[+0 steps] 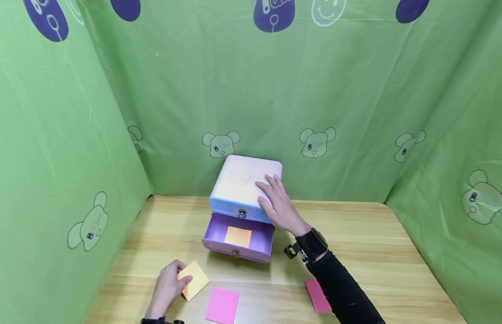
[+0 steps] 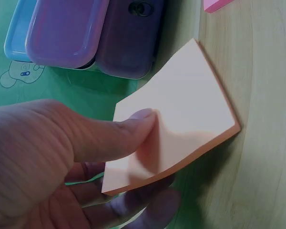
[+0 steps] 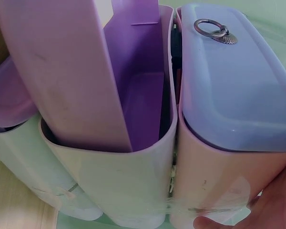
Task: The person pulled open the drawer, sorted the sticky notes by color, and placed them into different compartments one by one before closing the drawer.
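The orange pad (image 1: 197, 280) is pinched between the left hand's (image 1: 168, 285) thumb and fingers, outside the drawer unit (image 1: 239, 175). The right hand (image 1: 280, 208), well apart, rests on the unit's top. Done: the purple drawer (image 1: 254, 255), nearer side of the right hand, stands open, second orange pad (image 1: 238, 236) inside. Left outside: pink pad (image 1: 222, 307) beside the left hand; another pink pad (image 1: 317, 295), partly hidden by the right forearm (image 1: 348, 288).

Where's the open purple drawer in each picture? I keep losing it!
Head: the open purple drawer is below the middle, a little left.
Left wrist: the open purple drawer is at the top left.
Right wrist: the open purple drawer fills much of the upper left.
Shared landmark: the blue drawer, next to it in all three pictures.
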The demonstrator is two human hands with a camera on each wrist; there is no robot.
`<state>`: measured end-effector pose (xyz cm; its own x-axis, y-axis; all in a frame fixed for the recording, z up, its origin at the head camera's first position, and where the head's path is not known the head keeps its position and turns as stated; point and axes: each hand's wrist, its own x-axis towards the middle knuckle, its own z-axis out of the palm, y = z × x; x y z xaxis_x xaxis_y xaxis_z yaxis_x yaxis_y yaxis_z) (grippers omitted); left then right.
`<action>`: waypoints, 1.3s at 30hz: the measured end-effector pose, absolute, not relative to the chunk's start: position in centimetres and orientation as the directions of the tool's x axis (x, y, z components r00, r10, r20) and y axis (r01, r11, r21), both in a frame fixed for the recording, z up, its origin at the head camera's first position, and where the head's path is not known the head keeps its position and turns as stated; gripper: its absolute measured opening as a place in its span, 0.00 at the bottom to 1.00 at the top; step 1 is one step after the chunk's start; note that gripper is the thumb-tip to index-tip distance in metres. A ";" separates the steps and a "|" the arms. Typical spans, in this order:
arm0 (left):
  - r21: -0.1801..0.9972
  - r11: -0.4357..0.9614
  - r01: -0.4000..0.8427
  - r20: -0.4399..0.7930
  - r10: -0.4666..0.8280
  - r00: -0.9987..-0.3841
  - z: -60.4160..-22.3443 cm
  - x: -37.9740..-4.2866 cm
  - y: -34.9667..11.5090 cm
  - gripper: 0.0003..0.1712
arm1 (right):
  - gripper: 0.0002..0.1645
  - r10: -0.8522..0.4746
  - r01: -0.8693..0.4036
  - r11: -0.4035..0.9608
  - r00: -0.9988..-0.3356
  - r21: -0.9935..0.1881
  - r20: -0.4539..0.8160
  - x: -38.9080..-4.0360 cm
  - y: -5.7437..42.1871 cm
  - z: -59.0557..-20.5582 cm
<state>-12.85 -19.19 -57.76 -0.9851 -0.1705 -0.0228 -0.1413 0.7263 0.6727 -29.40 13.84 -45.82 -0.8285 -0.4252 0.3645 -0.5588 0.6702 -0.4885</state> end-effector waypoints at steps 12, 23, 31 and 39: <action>0.724 0.676 -0.138 -0.016 -0.184 -0.983 -57.0 -12.2 -18.8 0.13 | 0.30 -0.428 -0.567 0.662 -0.823 -0.490 0.373 -29.4 13.8 -45.8; 0.814 0.557 -0.162 -0.011 -0.264 -0.964 -56.5 -11.3 -18.6 0.15 | 0.30 -0.421 -0.561 0.657 -0.827 -0.504 0.373 -29.3 13.8 -45.7; 0.861 0.459 -0.217 -0.033 -0.377 -0.926 -55.8 -10.6 -18.9 0.18 | 0.30 -0.421 -0.562 0.652 -0.827 -0.509 0.373 -29.2 13.8 -45.7; 0.898 0.373 -0.232 -0.047 -0.444 -0.895 -54.8 -10.1 -19.0 0.22 | 0.30 -0.420 -0.564 0.649 -0.825 -0.511 0.377 -29.2 13.8 -45.7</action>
